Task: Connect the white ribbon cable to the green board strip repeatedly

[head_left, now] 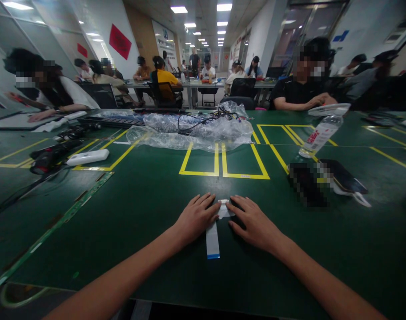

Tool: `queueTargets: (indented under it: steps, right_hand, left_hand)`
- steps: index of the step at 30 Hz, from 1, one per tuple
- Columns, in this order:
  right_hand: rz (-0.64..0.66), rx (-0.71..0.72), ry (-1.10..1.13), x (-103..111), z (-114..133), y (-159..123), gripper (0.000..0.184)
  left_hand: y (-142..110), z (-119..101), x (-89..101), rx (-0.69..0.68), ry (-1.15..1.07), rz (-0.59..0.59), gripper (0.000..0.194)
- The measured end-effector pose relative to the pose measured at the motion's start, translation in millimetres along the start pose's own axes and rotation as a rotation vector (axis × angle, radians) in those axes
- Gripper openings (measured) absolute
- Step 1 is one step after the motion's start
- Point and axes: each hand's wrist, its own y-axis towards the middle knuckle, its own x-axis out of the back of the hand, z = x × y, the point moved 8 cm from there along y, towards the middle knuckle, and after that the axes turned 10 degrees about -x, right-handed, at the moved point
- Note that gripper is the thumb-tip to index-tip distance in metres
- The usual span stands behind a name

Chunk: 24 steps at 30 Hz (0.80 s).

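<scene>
A white flat ribbon cable (212, 242) with a blue strip at its near end lies on the green table in front of me. Its far part looks bent over and is partly covered by my fingers. From the left, my left hand (198, 214) rests palm down, fingers stretched out, with its index fingertip and thumb at the cable. My right hand (252, 218) lies palm down on the other side, fingers spread. Its index fingertip touches the cable's far end, while the thumb sits apart on the table.
A long green circuit board strip (61, 222) lies at left, near a white device (88, 157) and black cables. Clear plastic wrap (196, 131) lies ahead. A water bottle (320, 137) and a phone (344, 177) are at right. Yellow tape (246, 176) marks the table. People sit across.
</scene>
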Motion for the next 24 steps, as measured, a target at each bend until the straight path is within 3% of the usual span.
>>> queueTargets:
  steps: [24]
  right_hand:
    - [-0.037, 0.021, -0.019, 2.7, -0.6, 2.2, 0.049]
  left_hand:
    - [-0.7, 2.7, 4.9, 0.011, -0.006, 0.006, 0.042]
